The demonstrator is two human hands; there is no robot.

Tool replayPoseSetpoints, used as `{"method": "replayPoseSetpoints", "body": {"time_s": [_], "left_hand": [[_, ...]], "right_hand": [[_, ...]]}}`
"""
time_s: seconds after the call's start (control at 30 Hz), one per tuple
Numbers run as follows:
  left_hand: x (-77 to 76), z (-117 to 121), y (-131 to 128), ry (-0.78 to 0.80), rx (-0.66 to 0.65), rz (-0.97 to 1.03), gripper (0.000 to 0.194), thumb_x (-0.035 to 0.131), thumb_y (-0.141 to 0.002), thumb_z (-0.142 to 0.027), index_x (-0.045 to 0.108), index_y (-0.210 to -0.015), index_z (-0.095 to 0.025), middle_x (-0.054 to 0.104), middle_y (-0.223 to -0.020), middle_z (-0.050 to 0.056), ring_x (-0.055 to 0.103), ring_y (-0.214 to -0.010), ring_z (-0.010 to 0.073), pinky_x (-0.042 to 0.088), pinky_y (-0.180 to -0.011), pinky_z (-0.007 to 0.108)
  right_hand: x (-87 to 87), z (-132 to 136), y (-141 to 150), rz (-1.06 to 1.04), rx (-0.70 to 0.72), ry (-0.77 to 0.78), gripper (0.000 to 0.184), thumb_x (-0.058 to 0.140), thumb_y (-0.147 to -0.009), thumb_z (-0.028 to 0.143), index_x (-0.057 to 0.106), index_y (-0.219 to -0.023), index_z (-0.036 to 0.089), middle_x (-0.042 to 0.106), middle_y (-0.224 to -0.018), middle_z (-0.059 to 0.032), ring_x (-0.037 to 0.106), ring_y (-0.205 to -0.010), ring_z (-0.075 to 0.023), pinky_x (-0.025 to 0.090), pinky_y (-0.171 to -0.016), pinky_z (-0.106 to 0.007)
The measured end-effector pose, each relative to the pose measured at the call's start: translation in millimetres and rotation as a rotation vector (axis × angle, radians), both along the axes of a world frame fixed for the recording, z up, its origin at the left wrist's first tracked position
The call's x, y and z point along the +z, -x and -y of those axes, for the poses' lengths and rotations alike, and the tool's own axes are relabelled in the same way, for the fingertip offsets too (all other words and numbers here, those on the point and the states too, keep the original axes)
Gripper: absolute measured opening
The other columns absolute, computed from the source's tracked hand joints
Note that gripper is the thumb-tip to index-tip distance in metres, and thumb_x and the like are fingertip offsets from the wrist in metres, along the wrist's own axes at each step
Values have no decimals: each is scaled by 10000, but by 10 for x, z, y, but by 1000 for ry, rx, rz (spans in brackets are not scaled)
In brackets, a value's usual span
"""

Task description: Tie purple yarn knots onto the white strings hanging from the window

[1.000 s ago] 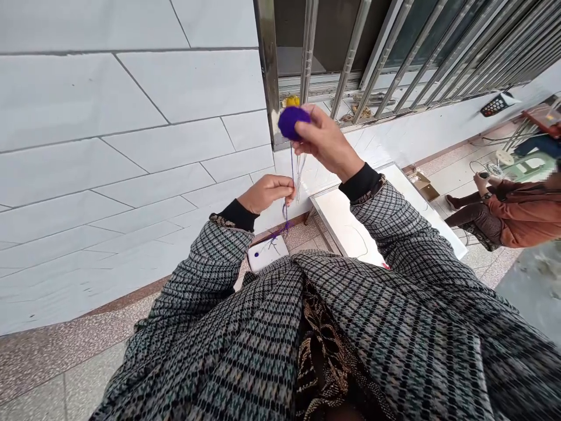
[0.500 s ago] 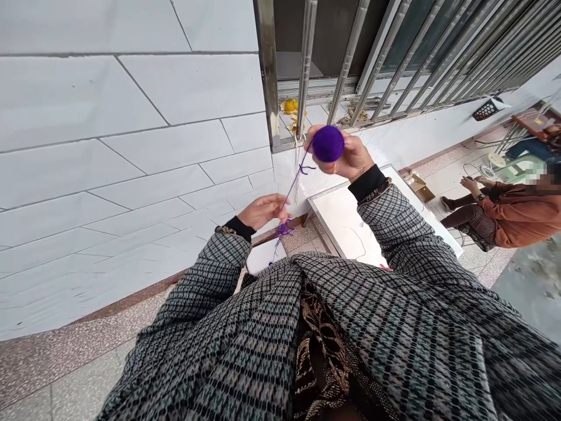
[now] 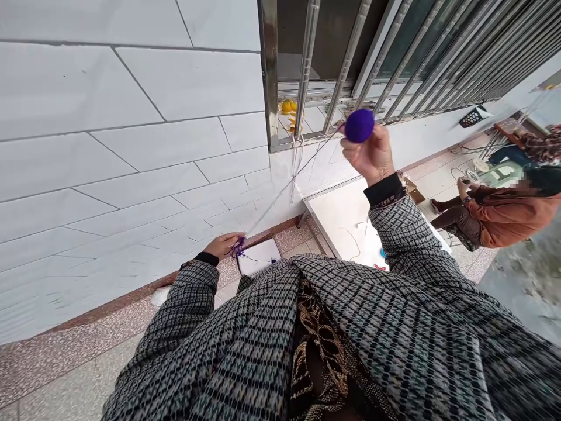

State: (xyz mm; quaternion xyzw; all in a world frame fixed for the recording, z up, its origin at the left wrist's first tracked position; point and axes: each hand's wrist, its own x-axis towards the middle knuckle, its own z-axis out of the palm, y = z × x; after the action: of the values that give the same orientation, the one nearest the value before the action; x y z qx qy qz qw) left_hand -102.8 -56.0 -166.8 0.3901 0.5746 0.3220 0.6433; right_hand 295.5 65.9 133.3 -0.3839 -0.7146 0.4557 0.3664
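My right hand (image 3: 372, 153) is raised in front of the window bars, closed around a ball of purple yarn (image 3: 360, 126). From the ball a strand of yarn (image 3: 307, 164) runs down to the left, stretched across to my other hand. My left hand (image 3: 222, 246) is low near the tiled wall, its fingers pinched on the strand. A small purple yarn tangle (image 3: 239, 248) hangs at those fingertips, and a loose end trails from it over a white surface (image 3: 258, 257) toward my coat.
Metal window bars (image 3: 307, 64) stand ahead, with white cords (image 3: 298, 155) tied to one and yellow peel (image 3: 288, 107) on the sill. A white table (image 3: 328, 216) stands below. To the right sits a person in an orange jacket (image 3: 517, 216); another person's plaid sleeve (image 3: 543, 146) shows beyond.
My hands have moved apart: the right one up and to the right with the yarn ball, the left one down and to the left. The strand between them is now much longer.
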Motion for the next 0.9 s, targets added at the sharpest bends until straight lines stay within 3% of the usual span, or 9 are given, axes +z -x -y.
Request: {"method": "replayPoseSetpoints", "body": {"time_s": [0.13, 0.2, 0.27, 0.4, 0.5, 0.57, 0.67, 0.77, 0.9], "left_hand": [[260, -336, -209, -75, -83, -210, 450, 952, -464, -485, 750, -761, -212, 808, -875, 118, 691, -1094, 370, 514, -1074, 458], [518, -531, -371, -186, -71, -171, 493, 934, -528, -555, 785, -840, -204, 830, -1064, 136, 662, -1247, 370, 446, -1193, 459], [866, -678, -573, -429, -53, -53, 587, 870, -663, -638, 817, -1015, -171, 800, -1246, 165, 627, -1358, 358, 390, -1260, 481], [1639, -785, -1005, -734, -17, 275, 617, 793, -831, -649, 785, -1218, -169, 793, -1249, 160, 706, -1251, 293, 486, -1184, 473], [2015, -775, -1216, -833, 12, 298, 490, 782, -882, -565, 784, -1151, -155, 801, -1033, 108, 754, -1008, 226, 587, -1025, 408], [2102, -764, -1274, -840, 40, 228, 374, 770, -907, -477, 776, -1075, -142, 734, -801, 43, 706, -770, 167, 619, -892, 362], [2057, -741, -1282, -795, 68, 173, 221, 715, -930, -367, 738, -939, -147, 522, -579, -48, 525, -546, 99, 618, -762, 307], [1954, -694, -1271, -713, 35, 224, 171, 654, -921, -305, 672, -825, -165, 451, -550, -62, 467, -514, 84, 618, -743, 281], [1910, -605, -1266, -617, -173, 265, 141, 627, -855, -235, 636, -734, -162, 508, -540, -38, 481, -505, 82, 615, -743, 279]], "right_hand": [[-106, 82, 305, -337, 182, 282, 679, 784, -787, 695, 527, -1157, 187, 592, -975, -40, 462, -680, -89, 454, -584, -226], [-139, 117, 460, -314, 260, 356, 680, 812, -808, 655, 521, -1190, 174, 584, -958, -35, 490, -691, -87, 464, -598, -221], [-153, 147, 594, -256, 284, 410, 671, 820, -828, 634, 520, -1197, 162, 572, -934, -28, 525, -717, -91, 475, -621, -220], [-172, 181, 775, -262, 322, 497, 679, 883, -772, 595, 500, -1137, 170, 557, -884, -3, 555, -735, -95, 491, -647, -222], [-211, 190, 825, -298, 329, 508, 695, 905, -742, 614, 505, -1105, 177, 574, -862, 2, 552, -715, -89, 483, -624, -211], [-245, 194, 819, -286, 295, 501, 694, 889, -763, 645, 524, -1121, 175, 578, -842, 4, 552, -708, -88, 470, -602, -203], [-282, 187, 777, -296, 235, 516, 671, 864, -802, 657, 532, -1134, 179, 562, -813, 13, 553, -707, -90, 469, -595, -199], [-283, 145, 758, -378, 138, 493, 612, 843, -845, 612, 509, -1145, 195, 575, -864, 6, 572, -759, -94, 520, -648, -192], [-263, 38, 809, -465, -26, 377, 588, 874, -825, 487, 487, -1171, 210, 609, -996, -9, 603, -812, -88, 575, -750, -195]]}}
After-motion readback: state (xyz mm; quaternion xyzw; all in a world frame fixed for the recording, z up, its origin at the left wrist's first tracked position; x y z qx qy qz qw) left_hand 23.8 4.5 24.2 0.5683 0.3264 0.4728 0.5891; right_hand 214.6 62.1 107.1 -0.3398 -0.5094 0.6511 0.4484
